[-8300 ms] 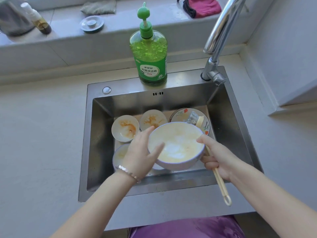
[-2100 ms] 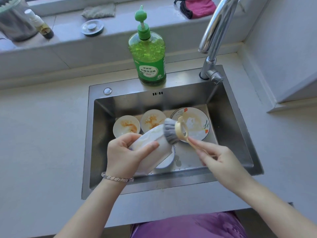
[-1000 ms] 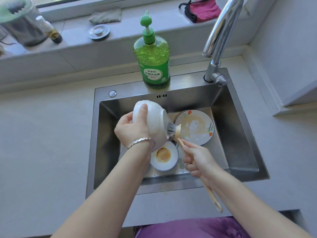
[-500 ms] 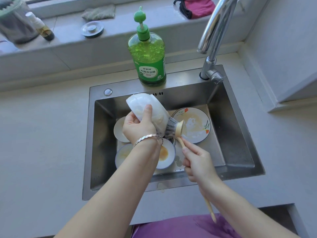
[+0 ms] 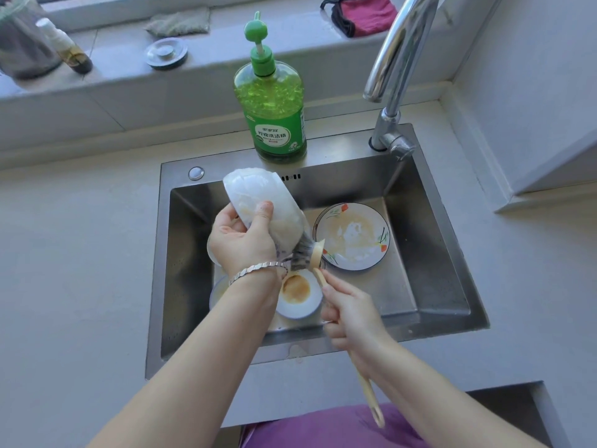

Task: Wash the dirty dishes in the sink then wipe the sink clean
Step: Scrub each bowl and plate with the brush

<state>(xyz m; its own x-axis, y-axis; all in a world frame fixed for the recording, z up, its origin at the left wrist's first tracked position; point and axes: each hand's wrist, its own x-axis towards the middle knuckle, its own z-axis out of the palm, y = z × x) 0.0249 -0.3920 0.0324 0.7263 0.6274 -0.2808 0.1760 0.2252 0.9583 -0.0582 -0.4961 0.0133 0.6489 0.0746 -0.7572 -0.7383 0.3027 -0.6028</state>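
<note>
Over the steel sink point(image 5: 429, 253) my left hand point(image 5: 240, 239) grips a soapy white bowl point(image 5: 258, 197), turned so its underside faces up and away. My right hand point(image 5: 350, 315) holds the wooden handle of a dish brush point(image 5: 305, 253), whose grey bristles press against the bowl's lower outside. Below them lies a small dirty bowl point(image 5: 298, 294) with brown residue. A flower-patterned plate point(image 5: 352, 236) smeared with foam and sauce lies on the sink floor to the right. Other small bowls are mostly hidden under my left arm.
A green dish-soap pump bottle point(image 5: 273, 101) stands on the sink's back rim. The curved tap point(image 5: 392, 69) rises at the back right. On the window ledge lie a sink strainer point(image 5: 166, 53), a grey cloth point(image 5: 179, 22), a small bottle point(image 5: 66, 48) and a red cloth point(image 5: 365, 12).
My left hand has turned the white bowl upside down and raised it toward the back of the sink. The brush went from the rim to the bowl's outside and keeps scrubbing there.
</note>
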